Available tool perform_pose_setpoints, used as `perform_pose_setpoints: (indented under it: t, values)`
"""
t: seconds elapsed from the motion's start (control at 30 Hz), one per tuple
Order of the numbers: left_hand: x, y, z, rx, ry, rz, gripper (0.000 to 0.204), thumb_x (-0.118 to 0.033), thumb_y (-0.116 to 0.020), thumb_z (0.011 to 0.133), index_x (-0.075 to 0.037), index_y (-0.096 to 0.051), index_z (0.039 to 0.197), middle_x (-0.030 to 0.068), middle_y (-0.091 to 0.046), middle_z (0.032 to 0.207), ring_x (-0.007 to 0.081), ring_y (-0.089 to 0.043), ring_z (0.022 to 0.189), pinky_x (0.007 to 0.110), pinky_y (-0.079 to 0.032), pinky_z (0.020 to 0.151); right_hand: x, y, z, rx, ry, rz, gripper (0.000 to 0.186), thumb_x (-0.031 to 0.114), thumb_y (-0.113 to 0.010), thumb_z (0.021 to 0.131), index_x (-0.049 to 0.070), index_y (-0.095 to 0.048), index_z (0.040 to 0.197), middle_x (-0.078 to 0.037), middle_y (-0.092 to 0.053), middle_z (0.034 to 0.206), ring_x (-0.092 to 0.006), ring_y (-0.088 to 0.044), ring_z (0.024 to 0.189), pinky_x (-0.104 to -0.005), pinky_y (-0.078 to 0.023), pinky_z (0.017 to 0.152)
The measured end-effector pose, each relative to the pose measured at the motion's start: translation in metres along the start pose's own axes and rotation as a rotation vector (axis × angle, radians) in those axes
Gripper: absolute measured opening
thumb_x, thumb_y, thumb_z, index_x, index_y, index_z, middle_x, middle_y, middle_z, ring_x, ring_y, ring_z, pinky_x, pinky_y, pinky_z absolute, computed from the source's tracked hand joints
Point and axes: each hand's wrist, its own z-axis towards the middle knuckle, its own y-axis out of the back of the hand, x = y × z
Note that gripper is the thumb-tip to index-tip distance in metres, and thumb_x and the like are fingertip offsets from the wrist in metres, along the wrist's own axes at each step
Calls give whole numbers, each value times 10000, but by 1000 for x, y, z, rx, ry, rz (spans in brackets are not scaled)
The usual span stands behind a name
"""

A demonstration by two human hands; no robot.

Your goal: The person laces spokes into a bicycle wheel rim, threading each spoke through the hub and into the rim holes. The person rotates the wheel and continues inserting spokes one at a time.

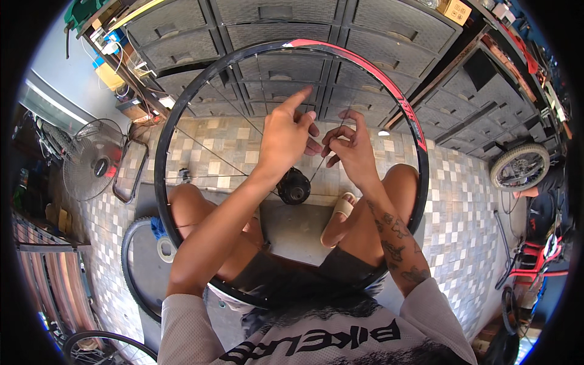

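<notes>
A bicycle rim, black with a red section, stands around my forearms and knees. Several thin spokes run between it and the black hub low in its middle. My left hand is inside the rim above the hub, index finger stretched out and the other fingers loosely bent, with nothing plainly in it. Beside it my right hand pinches a spoke that slants up from the hub. The fingertips of both hands nearly meet, and exact contact there is hard to make out.
Grey drawer units line the far side. A standing fan is on the left, and a tyre lies by my left leg. At the right are a small wheel and a red frame. The floor is tiled.
</notes>
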Motion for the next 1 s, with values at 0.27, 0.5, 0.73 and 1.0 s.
perform_pose_setpoints:
  t: [0.27, 0.5, 0.73, 1.0]
  values:
    - [23, -21, 24, 141, -186, 523, 443, -79, -603, 1047, -103, -627, 1489, 191, -747, 927, 319, -769, 770, 435, -622, 712, -19, 12, 3, -52, 78, 113, 553, -77, -595, 957, 44, -307, 1413, -212, -648, 1126, -268, -766, 845, -360, -654, 700]
    - [15, -25, 34, 50, -549, 682, 292, -210, -613, 1045, -58, -743, 1258, 254, -753, 960, 458, -724, 926, 517, -563, 857, 12, 0, -3, -66, 218, -401, 534, -104, -585, 978, -9, -372, 1458, -205, -678, 1169, -274, -779, 932, -359, -665, 788]
    - [-20, -30, 37, -216, -341, 527, 325, -286, -606, 1073, 16, -725, 1074, 186, -744, 758, 379, -732, 688, 474, -575, 703, 19, -8, 3, -73, 187, 129, 264, 36, -610, 1051, -20, -532, 1296, -175, -722, 1108, -264, -783, 859, -352, -650, 693]
    - [-22, -25, 41, -168, -113, -41, 302, -199, -544, 1113, 61, -587, 1260, 115, -684, 694, 169, -636, 506, 328, -463, 452, 46, -7, 74, -334, 444, -288, 160, 159, -676, 1050, 0, -672, 1059, -64, -733, 848, -173, -689, 685, -308, -549, 594]
